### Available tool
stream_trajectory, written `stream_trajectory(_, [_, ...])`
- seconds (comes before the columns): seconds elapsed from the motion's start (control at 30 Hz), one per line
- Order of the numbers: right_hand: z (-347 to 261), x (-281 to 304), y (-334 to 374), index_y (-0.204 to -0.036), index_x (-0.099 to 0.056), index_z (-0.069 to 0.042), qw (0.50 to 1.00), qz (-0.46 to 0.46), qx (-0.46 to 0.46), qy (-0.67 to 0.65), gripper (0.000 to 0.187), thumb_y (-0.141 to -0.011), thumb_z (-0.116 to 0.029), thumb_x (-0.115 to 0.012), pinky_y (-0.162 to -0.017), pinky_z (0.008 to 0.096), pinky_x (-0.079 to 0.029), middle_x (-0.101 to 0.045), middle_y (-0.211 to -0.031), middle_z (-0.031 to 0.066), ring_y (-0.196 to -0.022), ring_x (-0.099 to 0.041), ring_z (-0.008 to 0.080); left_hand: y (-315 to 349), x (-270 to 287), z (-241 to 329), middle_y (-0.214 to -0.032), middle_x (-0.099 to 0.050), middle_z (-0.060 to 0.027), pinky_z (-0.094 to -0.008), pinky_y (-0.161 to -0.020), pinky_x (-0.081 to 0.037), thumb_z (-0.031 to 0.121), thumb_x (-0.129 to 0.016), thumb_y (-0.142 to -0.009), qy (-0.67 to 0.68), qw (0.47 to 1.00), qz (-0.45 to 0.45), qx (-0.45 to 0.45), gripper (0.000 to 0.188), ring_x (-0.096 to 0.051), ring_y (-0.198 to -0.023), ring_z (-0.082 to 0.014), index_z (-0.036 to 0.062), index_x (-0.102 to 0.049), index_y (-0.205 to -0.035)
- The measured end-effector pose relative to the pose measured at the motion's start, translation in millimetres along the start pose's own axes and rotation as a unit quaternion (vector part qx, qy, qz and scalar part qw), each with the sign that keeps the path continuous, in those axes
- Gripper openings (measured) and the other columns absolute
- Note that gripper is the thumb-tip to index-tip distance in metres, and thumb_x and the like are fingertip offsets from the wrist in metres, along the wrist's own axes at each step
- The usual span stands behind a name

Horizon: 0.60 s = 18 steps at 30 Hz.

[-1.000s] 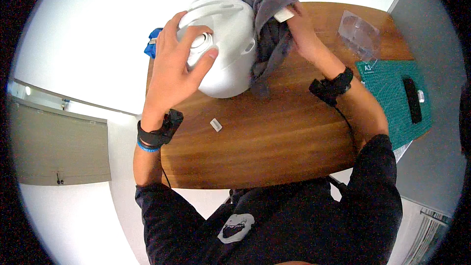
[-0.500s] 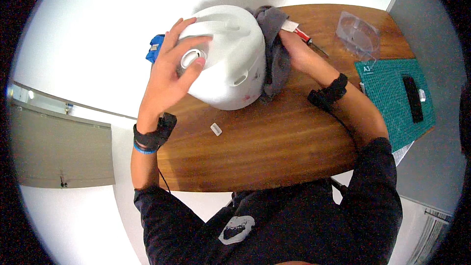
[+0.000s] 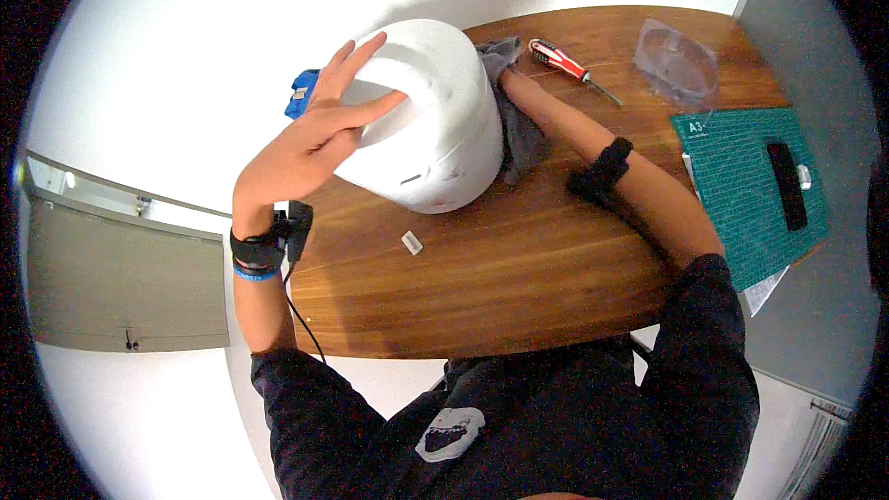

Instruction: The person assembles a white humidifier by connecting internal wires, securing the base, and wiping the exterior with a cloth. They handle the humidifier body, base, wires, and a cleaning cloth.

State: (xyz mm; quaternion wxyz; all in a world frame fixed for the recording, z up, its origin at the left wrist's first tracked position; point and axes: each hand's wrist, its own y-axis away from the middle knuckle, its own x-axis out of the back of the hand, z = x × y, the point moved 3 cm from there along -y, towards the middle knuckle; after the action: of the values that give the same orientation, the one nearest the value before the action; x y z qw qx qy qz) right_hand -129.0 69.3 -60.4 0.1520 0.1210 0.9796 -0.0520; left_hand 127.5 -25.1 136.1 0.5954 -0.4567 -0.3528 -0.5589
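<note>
A white rice cooker (image 3: 444,143) stands on the wooden table, its rounded lid toward me and dark smudges low on its side. Over the left part of the lid lies my left hand (image 3: 324,134), fingers spread and touching the surface. At the cooker's far right side my right hand (image 3: 517,91) is pushed into a grey cloth (image 3: 525,141). The cloth bunches around it against the cooker wall, and the fingers are hidden. Just right of that hand lies a screwdriver (image 3: 560,60) with a red, white and black handle.
A small white piece (image 3: 412,243) lies in front of the cooker, and a blue object (image 3: 302,94) shows behind its left side. On the right are a clear plastic container (image 3: 676,65) and a green cutting mat (image 3: 741,213) bearing a black strip (image 3: 787,187).
The cooker has turned, so its side slot sits farther left. My left hand has shifted and covers the lid's round vent. My right hand has moved left with the cloth, uncovering the screwdriver handle.
</note>
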Motion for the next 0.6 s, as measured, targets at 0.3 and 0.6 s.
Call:
stream_trajectory(0.3, [-51.2,-7.7,2.6,-0.15,-0.056,-0.01,0.989,-0.019,0.114,0.091,0.046,-0.112,-0.037,-0.055,-0.11,0.037,-0.05,-0.063,-0.146,0.0039,-0.131,-0.059,0.0182,-3.0,-14.3,0.7,-0.174,-0.021,-0.031,-0.0496,-0.128,-0.026,0.02,-0.057,-0.108,-0.055,0.978,0.052,0.192,0.032,-0.023,-0.162,-0.0454,0.0094,-0.075,-0.132])
stream_trajectory(0.6, [-93.9,-35.5,-12.8,-0.148,-0.059,-0.005,0.978,-0.038,0.136,0.156,0.05,-0.112,-0.039,-0.053,-0.108,0.0361,-0.051,-0.065,-0.144,0.008,-0.126,-0.063,0.0192,-2.5,-12.0,-6.0,-0.177,-0.025,-0.0173,-0.0492,-0.129,-0.027,0.003,-0.052,-0.104,0.027,0.995,0.077,0.056,0.041,-0.031,-0.16,-0.0445,0.0141,-0.075,-0.136])
